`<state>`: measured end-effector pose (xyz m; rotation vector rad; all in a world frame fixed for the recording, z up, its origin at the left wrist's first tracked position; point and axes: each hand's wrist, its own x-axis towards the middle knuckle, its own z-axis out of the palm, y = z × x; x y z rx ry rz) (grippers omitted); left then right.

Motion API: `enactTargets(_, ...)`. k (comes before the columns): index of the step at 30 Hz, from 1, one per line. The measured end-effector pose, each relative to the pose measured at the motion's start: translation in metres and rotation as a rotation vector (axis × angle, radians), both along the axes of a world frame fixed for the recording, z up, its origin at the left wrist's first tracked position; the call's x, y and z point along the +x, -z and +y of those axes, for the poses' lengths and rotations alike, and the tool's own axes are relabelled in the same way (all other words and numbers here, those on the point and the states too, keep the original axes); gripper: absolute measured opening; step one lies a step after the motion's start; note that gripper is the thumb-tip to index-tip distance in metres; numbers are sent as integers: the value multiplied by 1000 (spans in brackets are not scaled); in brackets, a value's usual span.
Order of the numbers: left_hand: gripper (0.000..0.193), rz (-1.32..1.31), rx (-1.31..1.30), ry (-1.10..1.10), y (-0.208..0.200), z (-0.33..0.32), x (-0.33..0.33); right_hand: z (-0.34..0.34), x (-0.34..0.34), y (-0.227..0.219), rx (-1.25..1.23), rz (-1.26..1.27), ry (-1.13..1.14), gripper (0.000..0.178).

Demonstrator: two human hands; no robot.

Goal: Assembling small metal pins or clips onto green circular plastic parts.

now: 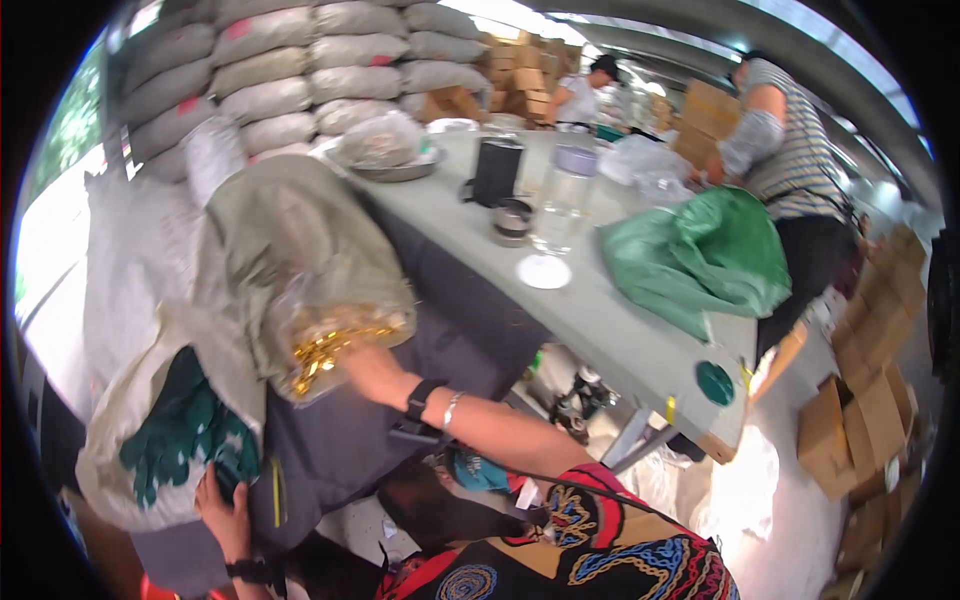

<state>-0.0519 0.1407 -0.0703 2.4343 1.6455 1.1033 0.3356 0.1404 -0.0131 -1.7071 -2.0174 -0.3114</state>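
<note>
At the lower left, my left hand [226, 515] is at the mouth of a white woven sack [105, 480], its fingers closed about a dark green piece [236, 482]. Several more dark green pieces [180, 435] fill that sack; their exact kind is unclear. My right hand [372, 368] reaches into a grey-green sack [300, 225] lined with clear plastic. Shiny gold-coloured pieces [318, 360] lie at the sack's opening, against my right fingers. Those fingertips are blurred and partly hidden, so whether they grip anything does not show. Both sacks rest on a dark cloth [450, 335].
A grey table [470, 240] bears a clear jar [566, 200], a black container [497, 168], a green bag [700, 250] and a dark green disc [714, 383]. Stacked sacks [265, 70] rise behind. Two people work beyond the table; cardboard boxes [850, 435] stand at right.
</note>
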Motion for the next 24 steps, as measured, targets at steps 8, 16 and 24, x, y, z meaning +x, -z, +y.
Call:
enactTargets(8,50,151,174,21,-10,-3,5,-11,-3,17,45,507,86,11)
enactTargets(16,60,193,142,-9,-24,-12,10,-35,-10,2,131,627,-25,21)
enactTargets(24,67,177,184,-18,-23,-11,10,-71,-41,26,21,680,-300,16)
